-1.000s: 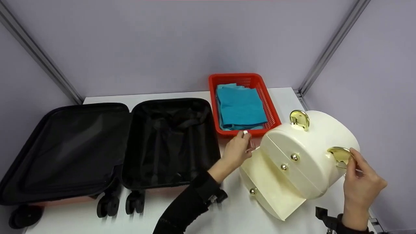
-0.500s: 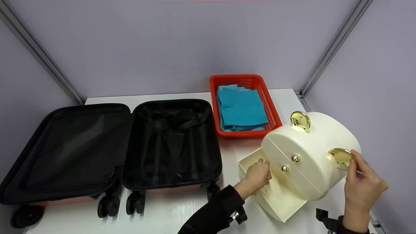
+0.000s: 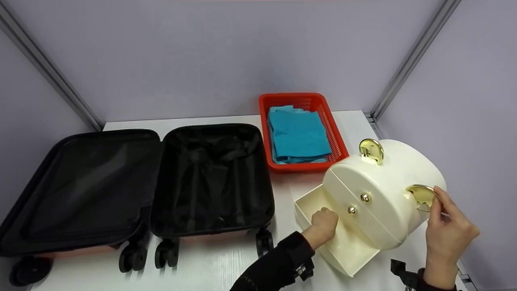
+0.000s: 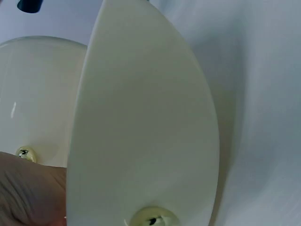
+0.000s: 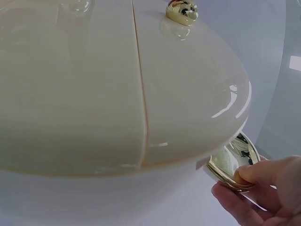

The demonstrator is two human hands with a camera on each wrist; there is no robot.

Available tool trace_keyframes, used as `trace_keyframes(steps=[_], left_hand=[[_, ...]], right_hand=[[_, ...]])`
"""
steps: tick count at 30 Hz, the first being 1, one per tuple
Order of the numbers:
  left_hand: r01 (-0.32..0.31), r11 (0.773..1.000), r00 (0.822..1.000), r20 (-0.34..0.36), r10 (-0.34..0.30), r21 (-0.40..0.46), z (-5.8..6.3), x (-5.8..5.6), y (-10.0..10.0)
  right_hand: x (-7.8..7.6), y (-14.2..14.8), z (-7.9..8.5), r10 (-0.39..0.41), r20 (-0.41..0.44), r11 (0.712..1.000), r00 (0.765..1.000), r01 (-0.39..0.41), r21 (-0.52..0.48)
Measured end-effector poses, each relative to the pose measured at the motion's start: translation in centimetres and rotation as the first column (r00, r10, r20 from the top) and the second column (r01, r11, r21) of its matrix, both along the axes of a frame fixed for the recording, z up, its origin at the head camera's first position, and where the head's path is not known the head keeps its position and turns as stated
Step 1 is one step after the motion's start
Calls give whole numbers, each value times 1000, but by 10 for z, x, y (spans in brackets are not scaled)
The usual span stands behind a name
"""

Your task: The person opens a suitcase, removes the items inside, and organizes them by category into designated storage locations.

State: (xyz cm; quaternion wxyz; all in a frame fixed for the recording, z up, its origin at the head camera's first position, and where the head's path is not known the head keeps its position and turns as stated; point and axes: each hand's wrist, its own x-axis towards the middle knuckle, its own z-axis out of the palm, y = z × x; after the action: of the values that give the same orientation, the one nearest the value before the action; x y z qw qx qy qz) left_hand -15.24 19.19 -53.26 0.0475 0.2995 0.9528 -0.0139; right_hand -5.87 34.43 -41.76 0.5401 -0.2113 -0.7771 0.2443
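A cream storage box (image 3: 408,173) with a rounded body stands at the right, its lowest drawer (image 3: 351,246) pulled out. Inside that drawer is my left hand (image 3: 324,226), back of the hand up; its fingers and anything in them are hidden. In the left wrist view the drawer's front (image 4: 146,117) covers the fingertips, leaving only part of the left hand (image 4: 30,190) visible. My right hand (image 3: 450,226) pinches the gold handle (image 3: 422,195) on the box's right side. The right wrist view shows thumb and fingers on that gold handle (image 5: 235,162).
A black-lined suitcase (image 3: 212,182) lies open on the white table (image 3: 218,262) at the left, wheels toward me. Behind the box, a red basket (image 3: 339,139) holds folded teal cloths (image 3: 301,135). Walls (image 3: 234,56) enclose the back and sides.
My left hand has moved from near the basket's front edge down into the open drawer. A small clear item with a white end, earlier in its fingers, is out of sight. My right hand stays put.
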Motion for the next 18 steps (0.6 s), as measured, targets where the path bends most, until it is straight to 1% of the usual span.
trace_keyframes(steps=[4, 7, 12, 15, 16, 18], left_hand=[[-9, 997, 999, -54, 5, -74, -3, 4, 3], [-27, 996, 997, -68, 21, -87, -5, 6, 5], [-38, 993, 997, -77, 29, -112, -6, 8, 8], [-39, 994, 997, -68, 33, -102, -4, 9, 7], [-34, 995, 997, -68, 28, -89, -3, 9, 5], [-18, 999, 998, -57, 16, -35, 1, 7, 0]], right_hand=[[-1, 1, -1, 1, -10, 1000, 1000, -1, 0], [-2, 2, -2, 1, -13, 1000, 1000, -1, -5], [-2, 1, -2, 0, -11, 1000, 1000, 0, -1], [-1, 1, -1, 0, -4, 1000, 1000, 0, 9], [0, 1, -1, -1, -3, 1000, 1000, 1, 9], [0, 1, 0, -6, -2, 1000, 1000, 6, 7]])
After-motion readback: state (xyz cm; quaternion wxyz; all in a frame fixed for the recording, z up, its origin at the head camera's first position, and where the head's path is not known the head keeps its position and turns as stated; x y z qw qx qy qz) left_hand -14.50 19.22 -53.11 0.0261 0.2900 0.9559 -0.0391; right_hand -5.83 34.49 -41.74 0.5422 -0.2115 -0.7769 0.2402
